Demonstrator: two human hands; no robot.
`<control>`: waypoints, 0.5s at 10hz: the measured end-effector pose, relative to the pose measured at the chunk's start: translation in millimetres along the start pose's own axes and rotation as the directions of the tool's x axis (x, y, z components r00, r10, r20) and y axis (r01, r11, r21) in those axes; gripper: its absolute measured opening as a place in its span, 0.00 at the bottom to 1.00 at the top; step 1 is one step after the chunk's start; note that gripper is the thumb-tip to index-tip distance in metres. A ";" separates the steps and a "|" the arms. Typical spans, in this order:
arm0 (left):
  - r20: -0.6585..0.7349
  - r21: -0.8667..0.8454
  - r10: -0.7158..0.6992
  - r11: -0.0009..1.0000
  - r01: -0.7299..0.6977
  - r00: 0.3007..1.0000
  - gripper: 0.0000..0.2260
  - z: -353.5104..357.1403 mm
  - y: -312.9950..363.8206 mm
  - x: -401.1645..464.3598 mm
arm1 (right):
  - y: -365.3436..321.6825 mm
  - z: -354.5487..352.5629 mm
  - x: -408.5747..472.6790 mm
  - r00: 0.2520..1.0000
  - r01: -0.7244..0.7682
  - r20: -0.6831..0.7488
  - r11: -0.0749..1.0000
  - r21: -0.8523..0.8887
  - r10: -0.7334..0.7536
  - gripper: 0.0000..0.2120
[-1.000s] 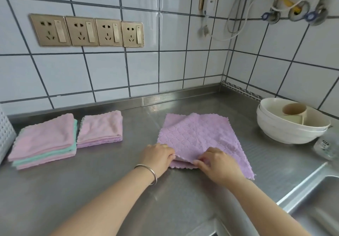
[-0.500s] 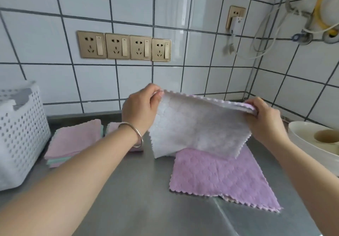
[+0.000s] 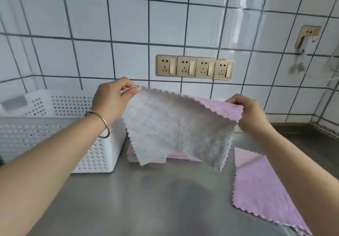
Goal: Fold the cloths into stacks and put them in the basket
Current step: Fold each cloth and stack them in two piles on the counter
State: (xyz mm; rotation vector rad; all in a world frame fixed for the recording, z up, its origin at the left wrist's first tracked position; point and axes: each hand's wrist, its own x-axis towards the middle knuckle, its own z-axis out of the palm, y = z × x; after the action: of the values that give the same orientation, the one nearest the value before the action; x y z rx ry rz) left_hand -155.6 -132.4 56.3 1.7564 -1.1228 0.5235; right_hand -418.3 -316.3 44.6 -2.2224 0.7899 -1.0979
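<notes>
Fingertips of left hand [image 3: 111,98] and right hand [image 3: 249,114] pinching top corners of grey cloth [image 3: 176,125] (pink reverse), hung slack over steel counter [image 3: 146,204]; long edge spans hand to hand; basket [image 3: 88,144] nearer left hand.

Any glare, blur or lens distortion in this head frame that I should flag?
Head view: wide-angle bowing curves the tile lines; window glare streaks the wall near the upper right; soft motion blur on the basket; the held cloth and both hands, left and right, read clearly.
</notes>
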 end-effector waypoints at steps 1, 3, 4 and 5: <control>0.049 0.002 0.087 0.996 -0.087 0.995 0.11 -36.5 -7.5 -40.1 | -1.1 9.4 -37.9 0.997 0.061 0.043 0.996 -0.068 -0.058 0.06; 0.438 0.010 0.148 0.986 -0.169 0.887 0.22 -66.9 -52.4 -167.0 | 31.4 44.7 -159.0 0.913 0.086 0.407 0.985 -0.146 -0.019 0.18; 0.548 0.013 0.090 0.993 -0.116 0.832 0.18 -68.9 -67.1 -218.4 | 58.5 58.7 -207.0 0.836 0.103 0.546 0.964 -0.245 0.049 0.27; 0.624 0.002 0.026 0.999 -0.035 0.781 0.14 -74.2 -71.1 -249.6 | 70.1 63.5 -233.7 0.822 0.123 0.565 0.947 -0.296 0.070 0.37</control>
State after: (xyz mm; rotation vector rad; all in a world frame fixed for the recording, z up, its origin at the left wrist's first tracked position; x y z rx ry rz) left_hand -205.9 55.7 -130.5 1.9879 -1.6039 -0.0650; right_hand -500.9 -188.4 -156.4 -2.6371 0.6994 -0.2630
